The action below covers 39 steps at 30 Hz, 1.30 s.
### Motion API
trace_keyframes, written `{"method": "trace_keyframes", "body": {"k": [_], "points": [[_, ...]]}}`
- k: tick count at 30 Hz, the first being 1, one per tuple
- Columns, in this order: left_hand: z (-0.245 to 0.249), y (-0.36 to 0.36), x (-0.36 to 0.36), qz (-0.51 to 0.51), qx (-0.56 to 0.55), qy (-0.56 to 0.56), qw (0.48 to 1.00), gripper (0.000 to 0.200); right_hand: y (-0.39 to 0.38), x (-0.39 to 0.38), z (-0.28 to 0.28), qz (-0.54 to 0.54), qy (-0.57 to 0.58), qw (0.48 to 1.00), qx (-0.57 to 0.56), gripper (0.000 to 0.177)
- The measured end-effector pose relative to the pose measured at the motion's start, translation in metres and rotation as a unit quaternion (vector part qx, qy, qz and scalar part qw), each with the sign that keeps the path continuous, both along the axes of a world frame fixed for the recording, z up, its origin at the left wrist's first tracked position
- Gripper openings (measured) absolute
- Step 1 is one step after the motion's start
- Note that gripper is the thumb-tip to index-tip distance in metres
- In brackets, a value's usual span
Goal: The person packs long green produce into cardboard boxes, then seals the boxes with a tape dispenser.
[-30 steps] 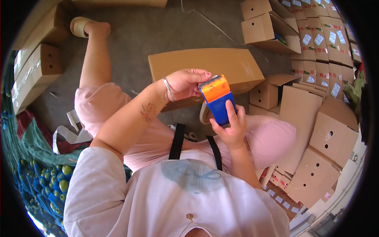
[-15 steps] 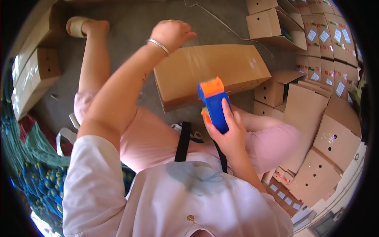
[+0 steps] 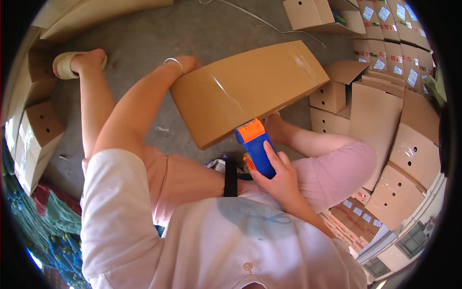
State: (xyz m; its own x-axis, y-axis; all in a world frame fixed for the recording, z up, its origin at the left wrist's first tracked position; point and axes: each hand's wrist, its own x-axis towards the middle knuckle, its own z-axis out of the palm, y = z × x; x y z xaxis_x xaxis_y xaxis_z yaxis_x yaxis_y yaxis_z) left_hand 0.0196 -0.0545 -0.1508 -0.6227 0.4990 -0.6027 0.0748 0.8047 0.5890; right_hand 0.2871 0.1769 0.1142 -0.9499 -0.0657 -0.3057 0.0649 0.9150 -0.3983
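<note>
A long brown cardboard box (image 3: 250, 86) lies across the floor in front of my legs, with shiny strips of clear tape on its upper face. My right hand (image 3: 279, 176) is wrapped around a blue tape dispenser (image 3: 260, 154) with an orange toothed head. That head is right at the box's near edge. At the box's far left corner is my left hand (image 3: 189, 63), with a silver bangle (image 3: 174, 65) at the wrist. Its fingers are hidden behind the box.
Stacked printed cartons (image 3: 385, 55) stand at the right, with open brown boxes (image 3: 332, 96) before them. Another open box (image 3: 313, 14) sits at the far right. More cartons (image 3: 38, 135) line the left side, near green netting (image 3: 57, 214). A thin pale cord (image 3: 269, 24) crosses the floor.
My left hand has come down from above the box to its far left corner. The box has shifted nearer and its left end swung toward me. The tape dispenser has lowered to the near edge.
</note>
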Motion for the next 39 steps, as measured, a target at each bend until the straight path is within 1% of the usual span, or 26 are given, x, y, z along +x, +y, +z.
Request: {"method": "trace_keyframes", "body": {"k": [1,2,4,5,6,8,10,11,13,14,15,16,17,18,19,20,22,24,26,28,30,33,34,36,38,39], "points": [[-0.016,-0.002,0.002,0.002,0.043,-0.148,0.988,0.036,0.001,0.0,-0.002,0.001,-0.003,1.0,-0.007,0.08],[-0.031,-0.006,0.002,0.006,0.047,-0.146,0.988,0.036,0.004,0.002,-0.006,0.005,-0.001,1.0,-0.004,0.08],[-0.055,-0.01,0.001,-0.091,-0.018,-0.102,0.99,0.037,0.01,0.004,-0.014,-0.012,-0.008,0.998,-0.062,0.079],[-0.064,-0.011,0.002,-0.14,-0.052,-0.082,0.985,0.038,0.011,0.002,-0.014,-0.008,-0.008,0.998,-0.06,0.079],[-0.046,-0.011,-0.005,-0.138,-0.051,-0.081,0.986,0.038,0.01,-0.001,-0.015,-0.007,-0.003,0.998,-0.062,0.078],[0.025,-0.016,-0.027,-0.048,-0.049,-0.129,0.989,0.037,0.006,-0.012,-0.02,-0.008,0.0,0.998,-0.068,0.077],[0.068,-0.029,-0.026,0.162,0.07,-0.049,0.983,0.037,-0.005,-0.044,-0.029,0.02,0.092,0.991,-0.092,0.072],[0.083,-0.033,-0.028,0.163,0.063,-0.045,0.984,0.037,-0.013,-0.064,-0.032,0.014,0.093,0.99,-0.103,0.069],[0.111,-0.037,-0.029,0.067,0.094,0.165,0.979,0.039,-0.034,-0.109,-0.042,0.0,0.089,0.988,-0.129,0.066],[0.135,-0.034,-0.022,0.067,0.086,0.167,0.98,0.039,-0.045,-0.131,-0.05,-0.007,0.081,0.986,-0.143,0.066],[0.164,-0.027,-0.01,0.008,-0.043,0.167,0.985,0.04,-0.055,-0.153,-0.057,0.007,0.079,0.989,-0.126,0.067],[0.187,-0.018,0.006,-0.05,-0.172,0.163,0.97,0.041,-0.066,-0.172,-0.061,0.023,0.079,0.991,-0.109,0.067],[0.2,-0.008,0.025,0.004,-0.181,0.089,0.979,0.048,-0.078,-0.188,-0.057,0.02,0.046,0.995,-0.084,0.066],[0.198,-0.005,0.049,0.024,-0.214,0.134,0.967,0.069,-0.087,-0.2,-0.052,0.018,0.013,0.998,-0.059,0.065],[0.197,0.003,0.077,0.0,-0.276,0.172,0.946,0.103,-0.09,-0.205,-0.054,0.021,0.016,0.998,-0.065,0.065],[0.183,0.007,0.097,0.002,-0.28,0.172,0.944,0.103,-0.092,-0.208,-0.056,0.006,0.028,0.998,-0.059,0.062],[0.156,0.013,0.126,0.027,-0.272,0.259,0.926,0.12,-0.09,-0.202,-0.061,-0.006,0.04,0.998,-0.056,0.06],[0.148,0.012,0.126,0.036,-0.271,0.288,0.918,0.119,-0.079,-0.191,-0.066,0.029,0.072,0.996,-0.053,0.06],[0.145,0.007,0.119,0.057,-0.24,0.274,0.93,0.116,-0.057,-0.141,-0.063,0.031,0.067,0.996,-0.05,0.063],[0.159,0.003,0.107,0.062,-0.234,0.274,0.931,0.115,-0.024,-0.084,-0.076,0.052,0.115,0.992,-0.021,0.067],[0.164,-0.004,0.096,0.035,-0.233,0.243,0.941,0.115,-0.002,-0.05,-0.086,0.045,0.085,0.995,-0.033,0.069],[0.172,-0.024,0.058,0.007,-0.223,0.229,0.948,0.112,-0.018,-0.076,-0.089,0.041,0.144,0.988,-0.043,0.069],[0.178,-0.032,0.042,-0.007,-0.218,0.21,0.953,0.111,-0.03,-0.095,-0.08,0.026,0.109,0.993,-0.029,0.068],[0.179,-0.044,0.005,-0.023,-0.222,0.224,0.949,0.104,-0.051,-0.134,-0.083,0.019,0.119,0.992,-0.031,0.067],[0.186,-0.053,-0.031,-0.14,-0.251,0.067,0.956,0.098,-0.066,-0.163,-0.073,0.012,0.109,0.994,-0.028,0.067],[0.216,-0.048,-0.023,-0.007,-0.229,0.032,0.973,0.099,-0.073,-0.176,-0.069,0.011,0.104,0.994,-0.027,0.067]]}}
